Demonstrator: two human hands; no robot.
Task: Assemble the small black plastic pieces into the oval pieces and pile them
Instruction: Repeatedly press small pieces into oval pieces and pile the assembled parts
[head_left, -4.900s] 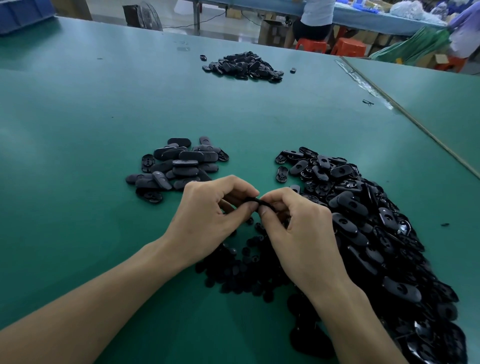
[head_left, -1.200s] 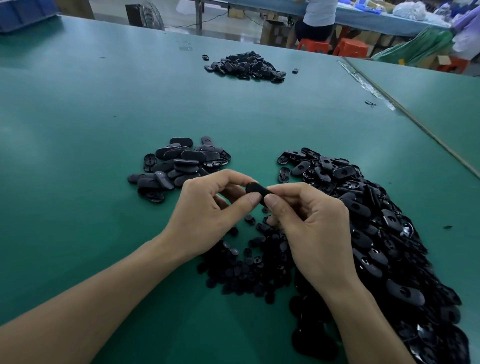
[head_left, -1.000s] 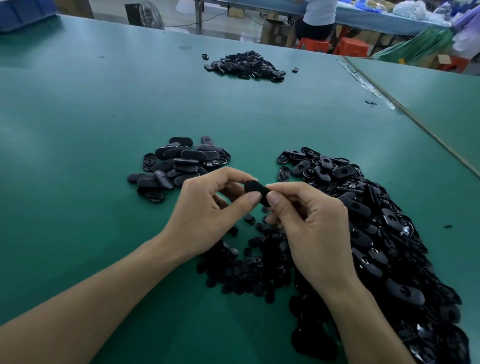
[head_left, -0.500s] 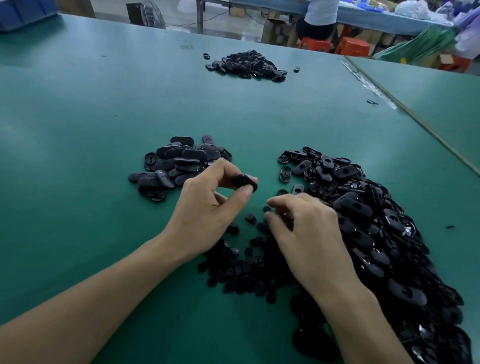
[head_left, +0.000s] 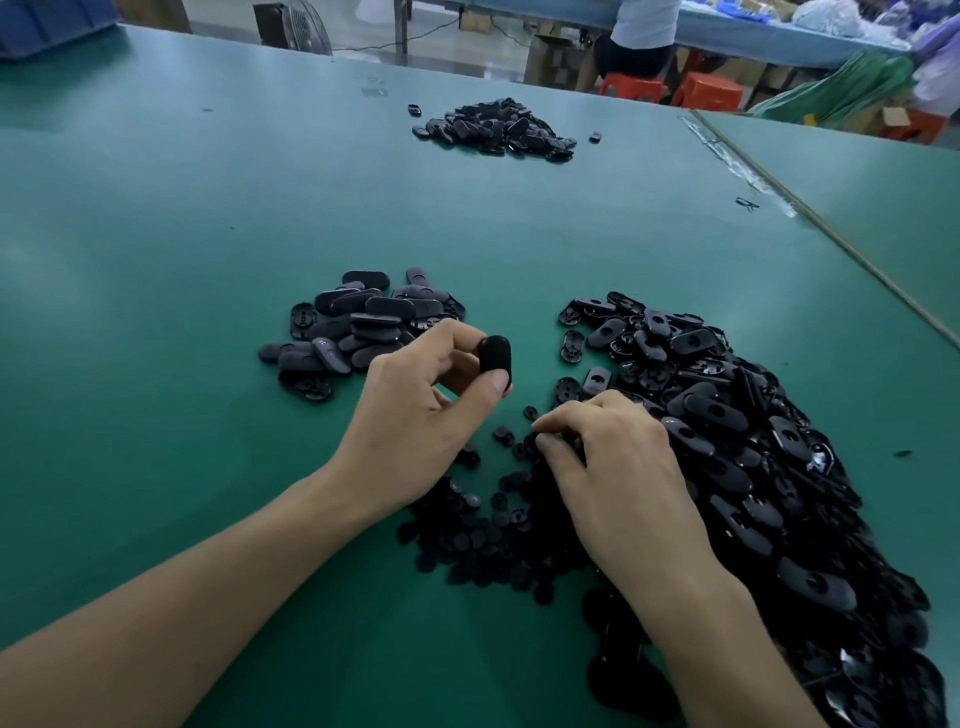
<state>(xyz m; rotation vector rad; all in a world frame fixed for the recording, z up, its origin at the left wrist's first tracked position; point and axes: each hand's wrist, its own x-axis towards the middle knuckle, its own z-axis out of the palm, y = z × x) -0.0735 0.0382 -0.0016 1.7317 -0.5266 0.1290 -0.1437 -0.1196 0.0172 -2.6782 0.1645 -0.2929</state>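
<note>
Left hand (head_left: 415, 415) pinches black oval plastic piece (head_left: 494, 354); pile of finished ovals (head_left: 363, 322) just beyond, so best set it gently there. Right hand (head_left: 618, 467) curled over small black plastic pieces (head_left: 483, 525); grasp unclear.

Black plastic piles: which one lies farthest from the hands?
The small heap of black oval plastic pieces near the green table's far edge, beyond the others.
</note>
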